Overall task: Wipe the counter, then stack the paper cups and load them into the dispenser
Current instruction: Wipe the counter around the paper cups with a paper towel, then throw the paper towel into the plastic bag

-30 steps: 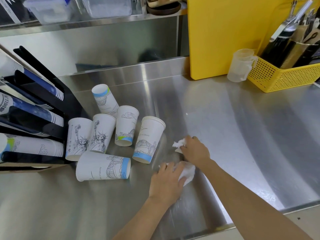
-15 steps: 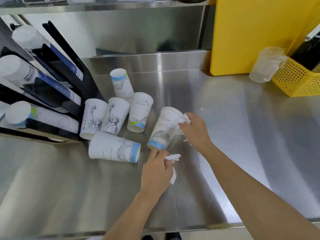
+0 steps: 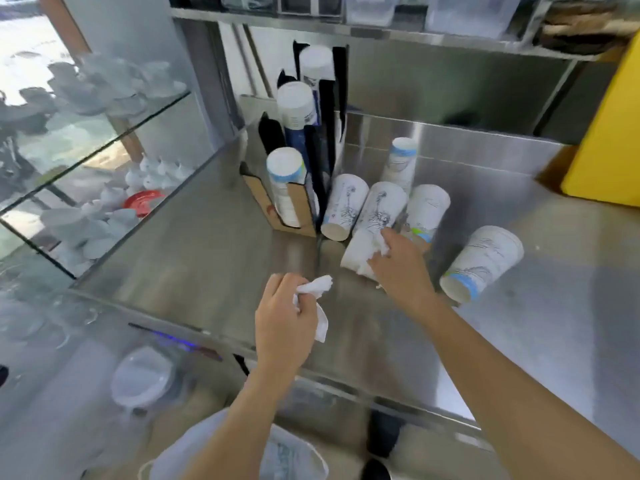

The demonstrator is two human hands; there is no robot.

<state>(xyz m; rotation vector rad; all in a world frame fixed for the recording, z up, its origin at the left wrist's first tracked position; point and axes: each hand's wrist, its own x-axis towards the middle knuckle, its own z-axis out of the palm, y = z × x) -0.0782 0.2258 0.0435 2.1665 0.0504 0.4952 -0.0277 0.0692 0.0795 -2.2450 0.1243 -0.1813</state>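
Note:
Several white printed paper cups [image 3: 346, 206] stand upside down in a cluster on the steel counter [image 3: 214, 244], beside the black cup dispenser [image 3: 317, 154], whose slots hold cup stacks [image 3: 285, 181]. One cup [image 3: 483, 263] sits apart to the right, tilted. Another cup [image 3: 358, 252] lies on its side at the front of the cluster. My right hand [image 3: 403, 271] rests on that lying cup with a tissue scrap [image 3: 380, 242] pinched in its fingers. My left hand [image 3: 284, 323] hovers near the counter's front edge, closed around a crumpled white tissue [image 3: 315, 289].
A yellow board [image 3: 609, 133] leans at the back right. Glass shelves [image 3: 104, 140] with white crockery stand left of the counter. A steel shelf [image 3: 381, 32] with containers runs overhead. Below the counter's front edge [image 3: 346, 379] sit a white bowl [image 3: 142, 379] and a bag [image 3: 287, 455].
The view has swung left toward the dispenser. My right hand left the tilted cup and moved left onto the lying cup. My left hand drew back toward the front edge with its tissue.

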